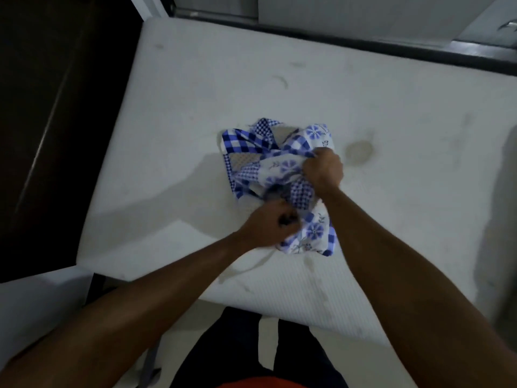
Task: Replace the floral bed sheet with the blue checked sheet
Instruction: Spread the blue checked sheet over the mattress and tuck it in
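A bunched blue checked sheet (251,152), white and blue with checks and flower patches, lies in a heap on the bare white mattress (195,93). My right hand (323,172) grips a fold at the heap's right side. My left hand (268,225) grips the cloth at its near edge, fingers curled tight. Both forearms reach in from the bottom of the view. No separate floral sheet shows anywhere in view.
The mattress carries faint stains, one round mark (359,152) just right of the heap. A dark wooden panel (56,107) stands along the left. A dark bed frame edge (391,49) runs along the far side. My legs stand at the near mattress edge.
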`<state>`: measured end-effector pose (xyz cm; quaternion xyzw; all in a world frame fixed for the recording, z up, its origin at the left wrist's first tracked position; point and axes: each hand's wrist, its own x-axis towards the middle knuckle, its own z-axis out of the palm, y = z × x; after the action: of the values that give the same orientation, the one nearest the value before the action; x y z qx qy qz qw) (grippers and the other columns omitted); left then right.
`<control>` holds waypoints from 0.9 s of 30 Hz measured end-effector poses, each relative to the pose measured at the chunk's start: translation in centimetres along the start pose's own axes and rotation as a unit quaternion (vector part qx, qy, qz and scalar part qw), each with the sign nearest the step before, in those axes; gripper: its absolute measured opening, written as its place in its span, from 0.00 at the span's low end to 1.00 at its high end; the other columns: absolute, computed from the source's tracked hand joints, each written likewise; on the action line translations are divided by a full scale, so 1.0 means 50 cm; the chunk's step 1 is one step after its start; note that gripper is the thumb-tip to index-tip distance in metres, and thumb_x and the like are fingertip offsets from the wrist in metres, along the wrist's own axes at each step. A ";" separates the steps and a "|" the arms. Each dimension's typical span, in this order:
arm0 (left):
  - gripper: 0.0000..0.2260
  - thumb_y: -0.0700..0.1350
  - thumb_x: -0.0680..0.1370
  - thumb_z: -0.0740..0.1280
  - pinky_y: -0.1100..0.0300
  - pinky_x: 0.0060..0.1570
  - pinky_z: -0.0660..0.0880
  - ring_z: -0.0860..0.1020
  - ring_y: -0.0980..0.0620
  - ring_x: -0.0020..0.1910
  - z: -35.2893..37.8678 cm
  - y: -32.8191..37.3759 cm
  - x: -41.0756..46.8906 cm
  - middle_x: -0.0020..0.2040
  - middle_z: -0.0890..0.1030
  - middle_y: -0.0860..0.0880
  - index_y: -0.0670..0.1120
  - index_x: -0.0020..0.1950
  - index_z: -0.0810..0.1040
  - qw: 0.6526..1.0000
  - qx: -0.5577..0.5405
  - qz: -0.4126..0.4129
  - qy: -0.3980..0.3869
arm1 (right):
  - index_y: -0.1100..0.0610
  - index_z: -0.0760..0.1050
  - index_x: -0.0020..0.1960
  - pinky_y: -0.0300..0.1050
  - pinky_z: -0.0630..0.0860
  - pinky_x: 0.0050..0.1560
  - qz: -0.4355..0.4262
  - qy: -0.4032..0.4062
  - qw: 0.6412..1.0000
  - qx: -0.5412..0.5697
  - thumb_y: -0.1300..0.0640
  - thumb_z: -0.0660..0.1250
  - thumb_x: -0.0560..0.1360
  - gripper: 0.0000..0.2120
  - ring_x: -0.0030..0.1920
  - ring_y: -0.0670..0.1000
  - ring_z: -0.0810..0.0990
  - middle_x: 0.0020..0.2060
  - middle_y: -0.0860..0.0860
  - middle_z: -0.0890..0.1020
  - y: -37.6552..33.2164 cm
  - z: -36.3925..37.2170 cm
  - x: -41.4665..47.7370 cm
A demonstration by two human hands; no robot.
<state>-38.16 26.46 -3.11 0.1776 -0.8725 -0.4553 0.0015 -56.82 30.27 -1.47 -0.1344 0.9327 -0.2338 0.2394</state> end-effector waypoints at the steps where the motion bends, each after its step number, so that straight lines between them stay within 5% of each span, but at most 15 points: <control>1: 0.14 0.55 0.75 0.70 0.58 0.45 0.71 0.76 0.51 0.46 -0.011 -0.018 0.013 0.46 0.79 0.47 0.44 0.49 0.79 0.998 0.020 -0.006 0.060 | 0.58 0.82 0.50 0.48 0.74 0.48 0.032 0.026 0.998 0.053 0.65 0.61 0.71 0.14 0.53 0.63 0.81 0.46 0.60 0.83 0.029 -0.025 0.011; 3: 0.19 0.52 0.74 0.71 0.50 0.53 0.74 0.76 0.45 0.54 -0.038 -0.045 0.044 0.54 0.77 0.44 0.43 0.60 0.77 0.981 0.110 -0.016 0.160 | 0.55 0.78 0.37 0.43 0.68 0.41 0.077 0.059 0.985 0.145 0.67 0.58 0.68 0.13 0.41 0.58 0.80 0.33 0.53 0.78 0.086 -0.058 0.017; 5: 0.30 0.52 0.70 0.73 0.48 0.59 0.72 0.73 0.41 0.63 -0.063 -0.067 0.081 0.63 0.74 0.42 0.44 0.69 0.71 0.959 0.218 -0.025 0.180 | 0.53 0.73 0.31 0.43 0.67 0.38 0.084 0.071 0.966 0.234 0.66 0.55 0.63 0.12 0.33 0.51 0.74 0.28 0.48 0.73 0.134 -0.074 0.007; 8: 0.45 0.53 0.64 0.78 0.43 0.56 0.74 0.71 0.38 0.66 -0.075 -0.093 0.137 0.71 0.68 0.41 0.48 0.77 0.61 0.968 0.238 -0.073 0.013 | 0.57 0.71 0.31 0.42 0.67 0.34 0.082 0.069 0.952 0.286 0.62 0.53 0.59 0.09 0.32 0.49 0.71 0.28 0.50 0.72 0.192 -0.077 -0.019; 10: 0.38 0.48 0.67 0.79 0.46 0.52 0.76 0.76 0.39 0.61 -0.058 -0.089 0.155 0.65 0.75 0.41 0.45 0.73 0.68 0.972 0.196 -0.076 -0.103 | 0.53 0.67 0.29 0.41 0.66 0.33 0.078 0.066 0.948 0.302 0.62 0.53 0.59 0.07 0.30 0.48 0.70 0.27 0.48 0.71 0.220 -0.074 -0.039; 13: 0.06 0.36 0.72 0.70 0.57 0.36 0.66 0.80 0.38 0.42 -0.022 -0.055 0.147 0.39 0.77 0.44 0.42 0.47 0.75 0.987 0.114 -0.038 -0.103 | 0.52 0.66 0.28 0.44 0.66 0.34 0.083 0.083 0.952 0.282 0.61 0.53 0.58 0.06 0.29 0.47 0.68 0.25 0.45 0.70 0.267 -0.064 -0.067; 17: 0.03 0.35 0.77 0.63 0.51 0.37 0.68 0.75 0.43 0.38 -0.005 -0.005 0.152 0.39 0.74 0.42 0.42 0.47 0.71 0.997 0.036 -0.062 -0.031 | 0.55 0.73 0.40 0.46 0.66 0.37 0.035 0.108 0.977 0.181 0.59 0.57 0.61 0.09 0.36 0.56 0.74 0.33 0.50 0.75 0.311 -0.059 -0.095; 19: 0.04 0.35 0.77 0.62 0.50 0.38 0.70 0.75 0.46 0.38 -0.006 0.019 0.158 0.40 0.76 0.43 0.43 0.49 0.72 0.997 -0.023 -0.079 -0.003 | 0.54 0.76 0.58 0.47 0.71 0.44 -0.060 0.101 0.986 0.122 0.60 0.65 0.62 0.23 0.49 0.57 0.77 0.49 0.53 0.79 0.307 -0.061 -0.096; 21: 0.09 0.33 0.77 0.63 0.49 0.37 0.70 0.74 0.49 0.36 -0.012 0.048 0.162 0.41 0.77 0.45 0.41 0.55 0.73 0.997 -0.044 -0.067 0.007 | 0.55 0.68 0.72 0.47 0.71 0.55 -0.157 0.083 0.980 0.088 0.61 0.72 0.63 0.38 0.61 0.56 0.74 0.63 0.56 0.76 0.290 -0.067 -0.083; 24: 0.11 0.32 0.76 0.63 0.57 0.33 0.62 0.67 0.60 0.30 -0.032 0.092 0.170 0.34 0.68 0.56 0.46 0.52 0.68 0.999 -0.026 -0.013 0.029 | 0.55 0.67 0.74 0.44 0.72 0.55 -0.176 0.029 0.973 0.144 0.59 0.70 0.67 0.35 0.64 0.56 0.76 0.66 0.55 0.76 0.240 -0.083 -0.077; 27: 0.15 0.33 0.73 0.66 0.65 0.30 0.62 0.69 0.63 0.31 -0.071 0.128 0.170 0.35 0.69 0.59 0.35 0.58 0.71 0.997 0.000 -0.003 0.077 | 0.53 0.76 0.63 0.45 0.74 0.45 -0.133 0.031 0.976 0.170 0.54 0.63 0.69 0.22 0.53 0.57 0.82 0.54 0.52 0.84 0.197 -0.109 -0.057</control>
<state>-47.52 24.32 2.70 0.2146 -0.8692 -0.4404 0.0677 -58.54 41.76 -1.06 -0.2076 0.8598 -0.4229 0.1968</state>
